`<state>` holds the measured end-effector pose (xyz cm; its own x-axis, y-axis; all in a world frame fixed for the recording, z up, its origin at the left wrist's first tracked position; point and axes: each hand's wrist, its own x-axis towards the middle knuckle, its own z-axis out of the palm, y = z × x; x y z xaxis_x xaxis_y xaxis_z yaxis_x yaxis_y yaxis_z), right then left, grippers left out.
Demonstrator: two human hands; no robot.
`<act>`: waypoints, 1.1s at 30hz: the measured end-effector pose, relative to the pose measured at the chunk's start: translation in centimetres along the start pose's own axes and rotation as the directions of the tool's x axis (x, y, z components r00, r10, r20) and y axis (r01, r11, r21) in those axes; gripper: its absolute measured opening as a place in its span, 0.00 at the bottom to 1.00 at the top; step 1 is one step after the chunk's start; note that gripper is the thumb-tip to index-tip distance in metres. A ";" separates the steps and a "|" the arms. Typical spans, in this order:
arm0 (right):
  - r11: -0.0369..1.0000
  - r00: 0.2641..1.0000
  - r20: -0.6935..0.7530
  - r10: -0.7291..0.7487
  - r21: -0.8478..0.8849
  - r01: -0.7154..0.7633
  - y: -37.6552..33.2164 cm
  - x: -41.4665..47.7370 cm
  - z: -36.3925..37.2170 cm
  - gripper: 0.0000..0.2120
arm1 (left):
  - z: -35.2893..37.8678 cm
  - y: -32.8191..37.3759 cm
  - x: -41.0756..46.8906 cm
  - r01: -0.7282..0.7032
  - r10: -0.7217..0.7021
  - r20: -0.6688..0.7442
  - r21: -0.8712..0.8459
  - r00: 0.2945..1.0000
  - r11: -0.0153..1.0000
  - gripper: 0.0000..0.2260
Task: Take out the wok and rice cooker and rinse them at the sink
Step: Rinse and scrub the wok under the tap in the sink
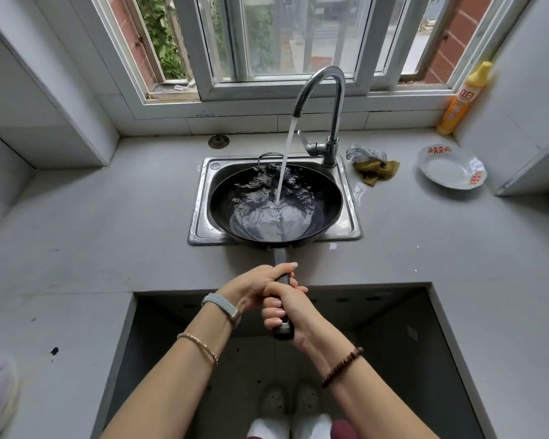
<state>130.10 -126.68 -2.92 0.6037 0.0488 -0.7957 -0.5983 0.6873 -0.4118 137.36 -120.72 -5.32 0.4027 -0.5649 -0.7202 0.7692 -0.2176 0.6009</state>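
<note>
A black wok (327,204) sits in the steel sink (203,213), nearly filling it. Water runs from the curved chrome faucet (328,90) into the wok and swirls in its bottom. The wok's long dark handle (280,256) points toward me over the counter edge. My left hand (260,285) grips the handle further up, and my right hand (286,307) grips it closer to its end, the two hands overlapping. No rice cooker is in view.
A grey scourer and an olive cloth (374,167) lie right of the faucet. A white bowl (450,167) and a yellow detergent bottle (463,99) stand at the back right. A rectangular cutout (377,343) opens in the counter in front of me.
</note>
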 end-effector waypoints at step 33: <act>0.997 0.998 0.035 -0.056 -0.044 0.058 -1.6 1.1 -3.4 0.19 | 2.2 -0.2 3.0 -0.157 0.163 -0.044 0.120 0.986 0.980 0.15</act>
<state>129.98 -130.21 -4.66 0.6546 0.0357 -0.7551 -0.5853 0.6561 -0.4764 137.31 -124.08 -6.84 0.5444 -0.5569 -0.6273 0.6312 -0.2205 0.7436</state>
